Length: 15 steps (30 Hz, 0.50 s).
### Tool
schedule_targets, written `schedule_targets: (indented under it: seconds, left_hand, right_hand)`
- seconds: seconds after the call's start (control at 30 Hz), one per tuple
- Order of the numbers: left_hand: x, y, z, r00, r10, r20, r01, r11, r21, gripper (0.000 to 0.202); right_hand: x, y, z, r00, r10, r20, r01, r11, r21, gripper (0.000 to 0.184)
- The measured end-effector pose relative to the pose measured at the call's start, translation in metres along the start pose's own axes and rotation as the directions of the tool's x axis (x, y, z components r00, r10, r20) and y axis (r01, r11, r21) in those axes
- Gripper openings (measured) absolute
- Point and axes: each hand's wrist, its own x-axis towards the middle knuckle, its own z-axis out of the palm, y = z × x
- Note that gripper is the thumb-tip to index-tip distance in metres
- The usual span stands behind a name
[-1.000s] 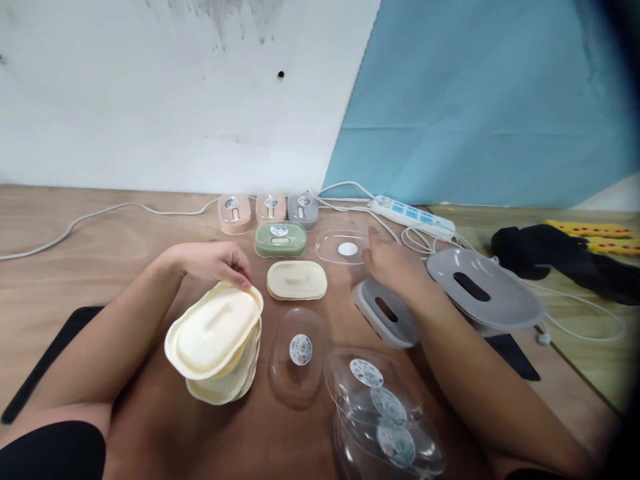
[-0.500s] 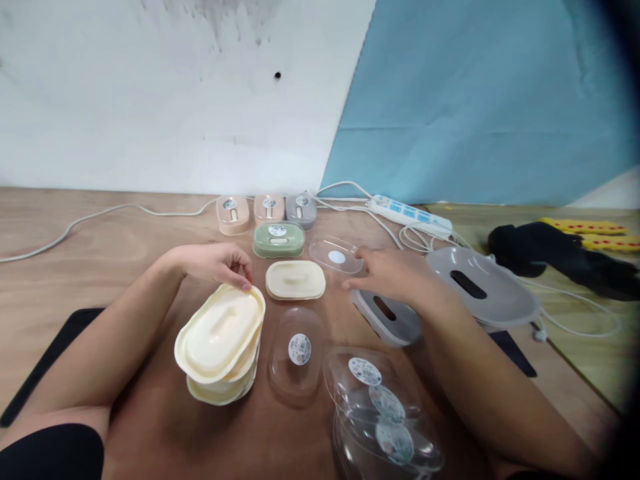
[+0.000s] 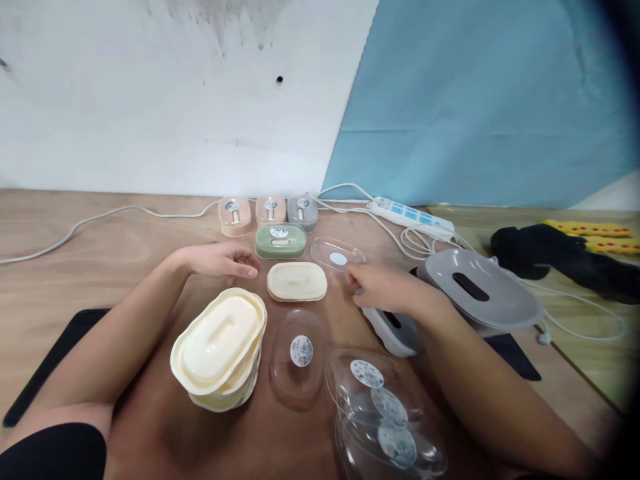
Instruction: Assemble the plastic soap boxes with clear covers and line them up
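Note:
My left hand [image 3: 225, 261] hovers behind a stack of cream oval trays [image 3: 223, 343], its fingers stretched out and holding nothing. To its right lies a cream oval lid or tray [image 3: 297, 281]. My right hand [image 3: 377, 287] is closed, fingers curled, over the back end of a grey oval piece with a slot [image 3: 400, 331]; whatever its fingertips grip, if anything, is hidden. A clear oval cover [image 3: 325, 248] lies just behind that hand. Nearer me are another clear cover [image 3: 285, 340] with a round label and several overlapping clear covers [image 3: 345, 393].
A green lidded box [image 3: 270, 250] stands behind the cream lid. Two pinkish boxes [image 3: 235, 227] and a grey box [image 3: 307, 220] line the back. A grey slotted dish [image 3: 500, 303] stands beside my right forearm. A power strip [image 3: 415, 217] with cables lies behind; black cloth [image 3: 520, 250] lies farther right.
My left hand has let go of the cream stack's top edge, its fingers now straighter. My right hand has moved slightly toward me and curled its fingers; the grey slotted piece has shifted right and nearer.

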Motion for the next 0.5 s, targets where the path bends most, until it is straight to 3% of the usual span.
schedule_targets:
  seconds: [0.13, 0.27, 0.37, 0.5]
  left_hand:
    - [0.011, -0.015, 0.001, 0.999, 0.021, -0.026, -0.023, 0.997, -0.068, 0.06]
    - [0.021, -0.022, 0.007, 0.999, 0.027, -0.035, -0.031, 0.992, -0.12, 0.061]
    - [0.028, -0.022, 0.014, 0.997, 0.031, -0.075, -0.042, 0.987, -0.155, 0.063]
    - [0.033, -0.018, 0.02, 0.984, 0.112, -0.137, -0.138, 0.97, -0.199, 0.063]
  right_hand:
    - [-0.01, 0.0, -0.014, 0.994, -0.054, -0.1, 0.072, 0.979, 0.192, 0.016]
    - [-0.022, -0.006, -0.031, 0.966, 0.036, -0.257, 0.076, 0.907, 0.414, 0.014]
    - [-0.023, -0.014, -0.035, 0.911, 0.148, -0.385, 0.106, 0.818, 0.566, 0.017]
    - [-0.009, -0.023, -0.023, 0.802, 0.304, -0.515, 0.23, 0.639, 0.734, 0.018]
